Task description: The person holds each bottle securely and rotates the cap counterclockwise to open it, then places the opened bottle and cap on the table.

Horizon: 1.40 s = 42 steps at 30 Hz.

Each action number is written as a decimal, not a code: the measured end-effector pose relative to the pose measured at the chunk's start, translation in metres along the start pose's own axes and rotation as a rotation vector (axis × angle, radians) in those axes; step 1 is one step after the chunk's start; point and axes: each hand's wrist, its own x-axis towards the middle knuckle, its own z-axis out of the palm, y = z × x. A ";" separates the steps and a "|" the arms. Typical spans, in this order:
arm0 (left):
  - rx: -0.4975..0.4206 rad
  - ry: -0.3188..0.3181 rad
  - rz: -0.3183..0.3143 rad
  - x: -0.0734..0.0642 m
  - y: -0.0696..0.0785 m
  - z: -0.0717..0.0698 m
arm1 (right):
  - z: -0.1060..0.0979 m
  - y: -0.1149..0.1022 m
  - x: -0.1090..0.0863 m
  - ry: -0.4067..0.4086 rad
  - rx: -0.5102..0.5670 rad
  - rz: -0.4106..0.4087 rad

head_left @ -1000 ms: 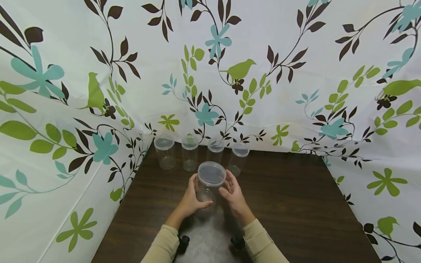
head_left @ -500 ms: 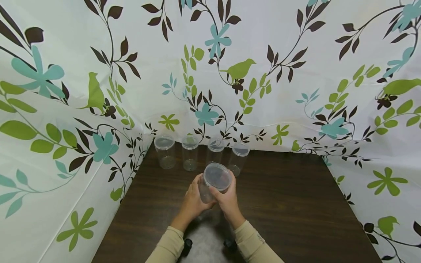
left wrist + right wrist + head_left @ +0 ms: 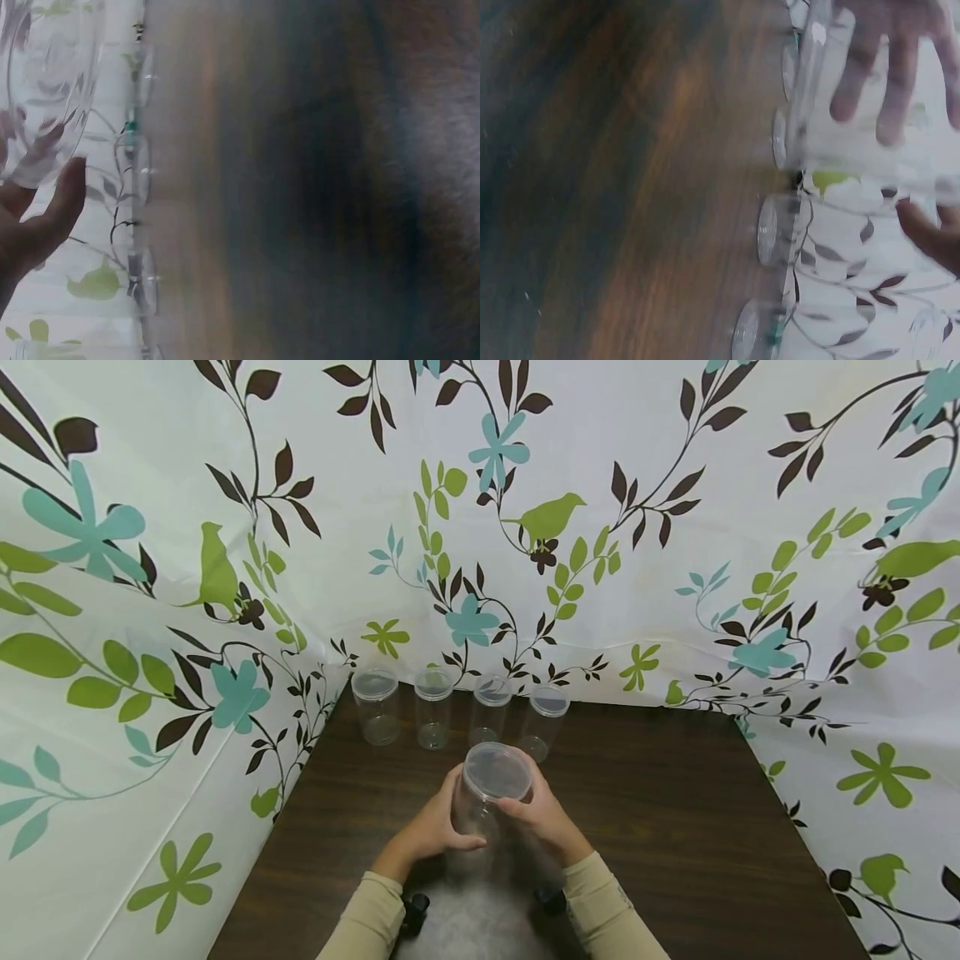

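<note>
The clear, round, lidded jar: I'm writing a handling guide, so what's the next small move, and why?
Perhaps lower the jar onto the dark brown table: the left hand and right hand hold it raised, its round lid is on, and four clear lidded jars stand behind.

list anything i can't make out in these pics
Head view: some fingers of the right hand, hidden behind the held jar.
Left wrist view: the held jar's upper end, cut off by the left edge.
Right wrist view: the same end, past the right edge.
Left wrist view: tabletop grain, blurred.
</note>
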 end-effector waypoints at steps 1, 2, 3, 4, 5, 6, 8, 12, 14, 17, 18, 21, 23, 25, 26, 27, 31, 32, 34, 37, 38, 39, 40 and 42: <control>-0.021 -0.036 -0.012 -0.001 0.002 -0.002 | -0.004 0.000 0.000 -0.045 0.016 -0.010; -0.033 -0.069 -0.018 -0.002 0.004 -0.004 | -0.007 0.000 0.000 -0.089 0.042 -0.019; -0.049 -0.100 -0.025 -0.003 0.004 -0.006 | -0.010 0.000 0.000 -0.131 0.068 -0.028; -0.071 -0.137 -0.025 -0.003 0.005 -0.007 | -0.012 0.001 0.001 -0.176 0.096 -0.031; -0.092 -0.174 -0.030 -0.004 0.006 -0.008 | -0.015 0.001 0.001 -0.224 0.129 -0.033; -0.135 -0.216 -0.037 -0.005 0.006 -0.009 | -0.017 0.002 0.002 -0.268 0.158 -0.035; -0.235 -0.303 -0.034 -0.006 0.005 -0.010 | -0.020 0.003 0.002 -0.345 0.216 -0.029; -0.410 -0.449 -0.046 -0.005 0.003 -0.011 | -0.025 0.004 0.003 -0.446 0.273 -0.006; -0.438 -0.483 -0.040 -0.004 0.002 -0.010 | -0.027 0.005 0.003 -0.467 0.281 0.007; -0.448 -0.483 -0.024 -0.004 0.002 -0.009 | -0.029 0.007 0.003 -0.483 0.314 0.023; -0.449 -0.471 -0.022 -0.004 0.002 -0.009 | -0.030 0.009 0.003 -0.478 0.325 0.026; -0.389 -0.398 -0.011 -0.003 0.002 -0.008 | -0.031 0.013 0.001 -0.443 0.365 0.021; -0.328 -0.325 -0.018 -0.003 0.001 -0.007 | -0.031 0.016 0.000 -0.393 0.379 0.012; -0.259 -0.234 -0.032 -0.003 0.000 -0.006 | -0.028 0.018 0.000 -0.329 0.376 -0.007; -0.255 -0.192 -0.048 -0.003 -0.001 -0.005 | -0.026 0.019 0.001 -0.289 0.368 -0.015; -0.241 -0.145 -0.062 -0.002 -0.002 -0.005 | -0.024 0.019 0.001 -0.245 0.349 -0.023; -0.224 0.032 -0.108 0.000 -0.005 0.000 | -0.011 0.016 0.001 -0.008 0.197 -0.028; -0.214 0.074 -0.111 0.000 -0.006 0.001 | -0.007 0.015 0.001 0.051 0.143 -0.025; -0.182 0.148 -0.102 0.001 -0.007 0.003 | 0.001 0.012 0.000 0.148 0.046 -0.022; -0.112 0.237 -0.062 0.004 -0.010 0.006 | 0.014 0.009 0.000 0.235 -0.081 -0.038; -0.098 0.254 -0.044 0.005 -0.011 0.007 | 0.018 0.009 0.001 0.253 -0.115 -0.043; -0.084 0.268 -0.030 0.006 -0.012 0.008 | 0.022 0.008 0.000 0.269 -0.142 -0.045; -0.065 0.279 -0.020 0.006 -0.013 0.010 | 0.025 0.008 0.000 0.285 -0.173 -0.041; -0.027 0.296 -0.001 0.008 -0.014 0.012 | 0.030 0.008 0.000 0.318 -0.233 -0.025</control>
